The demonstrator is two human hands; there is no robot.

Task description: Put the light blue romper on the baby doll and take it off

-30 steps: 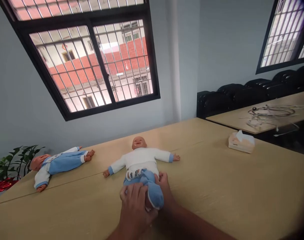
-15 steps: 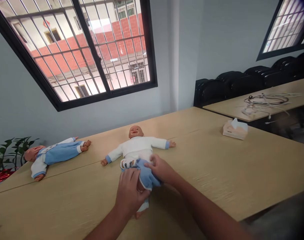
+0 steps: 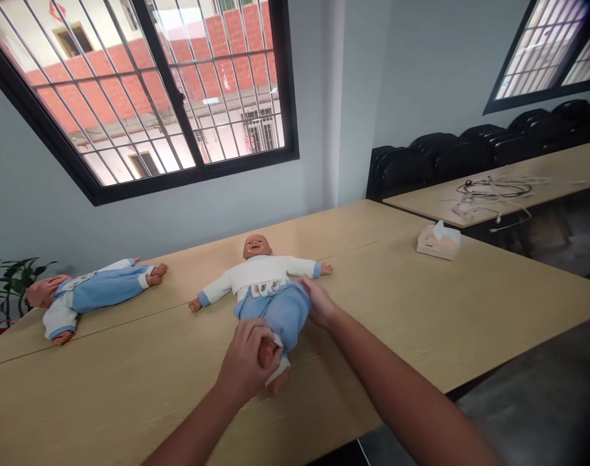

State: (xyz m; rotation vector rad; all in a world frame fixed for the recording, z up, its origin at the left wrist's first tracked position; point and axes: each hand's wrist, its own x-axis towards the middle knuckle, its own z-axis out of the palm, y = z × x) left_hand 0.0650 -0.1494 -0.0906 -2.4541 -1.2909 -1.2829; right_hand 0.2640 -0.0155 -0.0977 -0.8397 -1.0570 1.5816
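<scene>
A baby doll (image 3: 259,270) in a white long-sleeved top lies on its back on the table, arms spread and head toward the wall. Blue trousers (image 3: 283,310) with white cuffs and a cartoon-eyed patch cover its legs up to the waist. My left hand (image 3: 249,356) is wrapped round the doll's near foot and trouser cuff. At the trousers' right side, by the hip, my right hand (image 3: 319,301) grips the blue cloth; its fingertips are partly hidden behind the fabric.
A second doll (image 3: 105,291) in blue and white lies at the left, beside a leafy plant (image 3: 11,285). On the right of the table (image 3: 392,310) stands a tissue box (image 3: 438,241). Cables (image 3: 493,194) lie on another table, near black chairs (image 3: 421,162).
The trousers have been drawn up from bunched at the thigh to the doll's waist, and the patch now faces up. My right hand has moved toward the hip. The view has shifted slightly.
</scene>
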